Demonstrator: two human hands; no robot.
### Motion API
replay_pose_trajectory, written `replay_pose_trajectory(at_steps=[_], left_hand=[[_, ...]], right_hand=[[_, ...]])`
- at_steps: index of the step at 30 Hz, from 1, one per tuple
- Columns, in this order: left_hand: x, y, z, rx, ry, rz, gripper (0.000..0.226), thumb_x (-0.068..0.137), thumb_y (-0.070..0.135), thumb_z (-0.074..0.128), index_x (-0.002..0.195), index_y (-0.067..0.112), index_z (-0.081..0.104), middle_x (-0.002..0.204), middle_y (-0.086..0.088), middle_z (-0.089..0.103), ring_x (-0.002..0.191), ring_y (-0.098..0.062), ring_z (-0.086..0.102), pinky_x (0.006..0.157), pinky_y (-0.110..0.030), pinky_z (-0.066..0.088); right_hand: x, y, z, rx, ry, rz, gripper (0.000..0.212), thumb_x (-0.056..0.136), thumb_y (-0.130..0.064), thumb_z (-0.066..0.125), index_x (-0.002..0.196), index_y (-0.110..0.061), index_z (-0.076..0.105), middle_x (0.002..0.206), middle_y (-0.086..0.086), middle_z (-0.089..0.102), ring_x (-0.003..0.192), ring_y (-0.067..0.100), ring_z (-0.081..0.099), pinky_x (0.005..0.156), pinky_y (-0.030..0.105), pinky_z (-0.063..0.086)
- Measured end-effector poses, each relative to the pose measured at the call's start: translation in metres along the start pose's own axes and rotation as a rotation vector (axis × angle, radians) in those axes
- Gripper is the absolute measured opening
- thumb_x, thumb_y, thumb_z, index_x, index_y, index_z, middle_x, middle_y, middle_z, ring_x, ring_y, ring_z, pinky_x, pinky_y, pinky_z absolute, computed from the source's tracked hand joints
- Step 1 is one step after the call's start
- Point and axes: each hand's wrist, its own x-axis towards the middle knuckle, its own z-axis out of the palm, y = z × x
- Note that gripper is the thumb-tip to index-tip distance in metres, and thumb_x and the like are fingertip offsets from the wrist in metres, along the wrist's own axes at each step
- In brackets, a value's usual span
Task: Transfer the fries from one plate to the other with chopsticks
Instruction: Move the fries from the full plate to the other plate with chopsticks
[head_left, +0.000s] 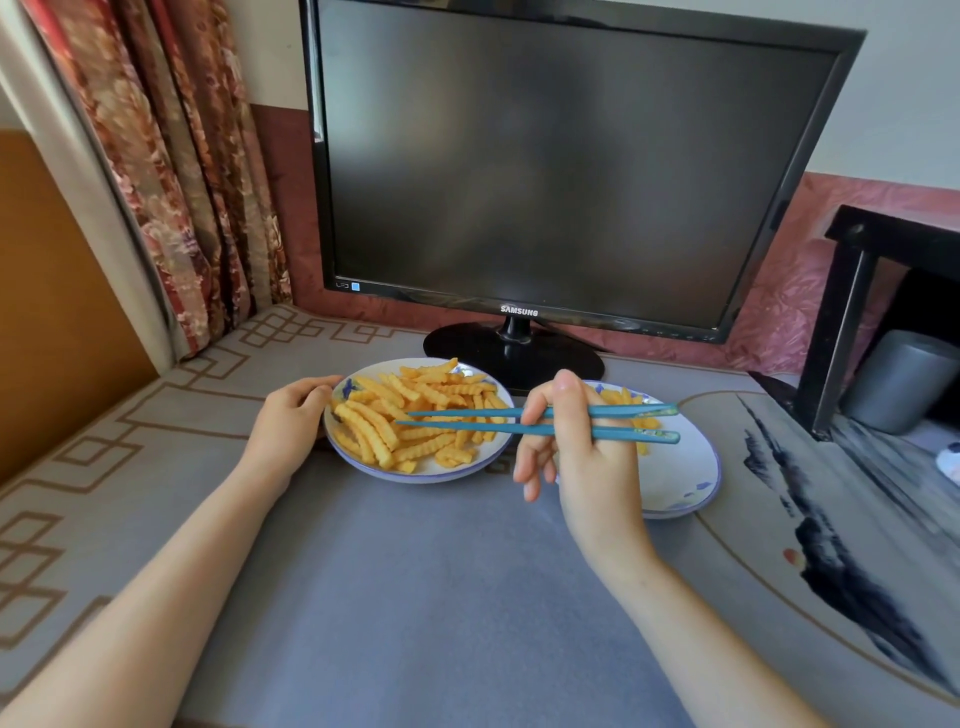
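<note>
A white plate with a blue rim (415, 475) sits left of centre, heaped with several crinkle-cut fries (415, 410). My left hand (288, 421) grips its left rim. My right hand (576, 447) holds a pair of teal chopsticks (467, 422). Their tips point left, slightly apart, over the fries, with no fry between them. A second white plate (685, 483) lies to the right, partly hidden behind my right hand. It holds a few fries (618, 397) near its far edge.
A black Samsung monitor (561, 156) stands just behind the plates, its round base (514, 353) close to both. A black shelf frame (852, 312) with a grey cylinder (904, 382) stands at the right. Floral curtains (171, 171) hang at the left. A patterned grey cloth (415, 597) covers the table.
</note>
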Motion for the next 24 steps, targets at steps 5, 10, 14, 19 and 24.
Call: replay_pose_trajectory(at_steps=[5, 10, 14, 19, 24], left_hand=[[0.0, 0.0, 0.001, 0.005, 0.003, 0.003, 0.03, 0.098, 0.011, 0.04, 0.113, 0.012, 0.066, 0.1, -0.006, 0.067, 0.093, -0.02, 0.062, 0.083, -0.029, 0.045], [0.0, 0.0, 0.001, -0.001, 0.006, -0.002, 0.031, 0.098, 0.012, 0.04, 0.116, 0.011, 0.065, 0.101, -0.007, 0.067, 0.092, -0.019, 0.062, 0.077, -0.026, 0.045], [0.0, 0.0, 0.0, 0.008, 0.007, -0.003, 0.031, 0.098, 0.012, 0.04, 0.115, 0.012, 0.066, 0.103, -0.006, 0.067, 0.094, -0.019, 0.062, 0.073, -0.022, 0.045], [0.0, 0.001, 0.001, -0.015, 0.008, -0.007, 0.03, 0.098, 0.011, 0.04, 0.115, 0.01, 0.065, 0.099, -0.007, 0.067, 0.09, -0.02, 0.062, 0.069, -0.02, 0.046], [0.0, 0.001, 0.001, -0.013, 0.006, -0.013, 0.031, 0.098, 0.011, 0.04, 0.115, 0.01, 0.065, 0.1, -0.008, 0.067, 0.092, -0.022, 0.064, 0.076, -0.027, 0.048]], right_hand=[[-0.001, -0.005, -0.004, 0.009, 0.049, -0.021, 0.038, 0.095, -0.03, 0.037, 0.067, -0.008, 0.051, 0.054, 0.007, 0.049, 0.036, 0.014, 0.046, 0.036, 0.016, 0.033], [0.003, -0.019, -0.019, -0.045, 0.173, -0.04, 0.041, 0.103, -0.017, 0.035, 0.065, -0.009, 0.048, 0.043, 0.006, 0.047, 0.034, 0.019, 0.042, 0.039, 0.021, 0.033], [0.01, -0.029, -0.045, -0.147, 0.345, -0.123, 0.038, 0.102, -0.015, 0.033, 0.068, -0.01, 0.047, 0.048, 0.017, 0.047, 0.035, 0.017, 0.043, 0.04, 0.022, 0.033], [0.018, -0.035, -0.075, -0.222, 0.472, -0.137, 0.038, 0.102, -0.017, 0.033, 0.068, -0.006, 0.045, 0.053, 0.031, 0.042, 0.03, 0.014, 0.041, 0.036, 0.016, 0.031], [0.024, -0.028, -0.088, -0.286, 0.426, -0.055, 0.038, 0.101, -0.017, 0.036, 0.067, -0.006, 0.048, 0.048, 0.018, 0.046, 0.028, 0.013, 0.041, 0.033, 0.014, 0.027]])
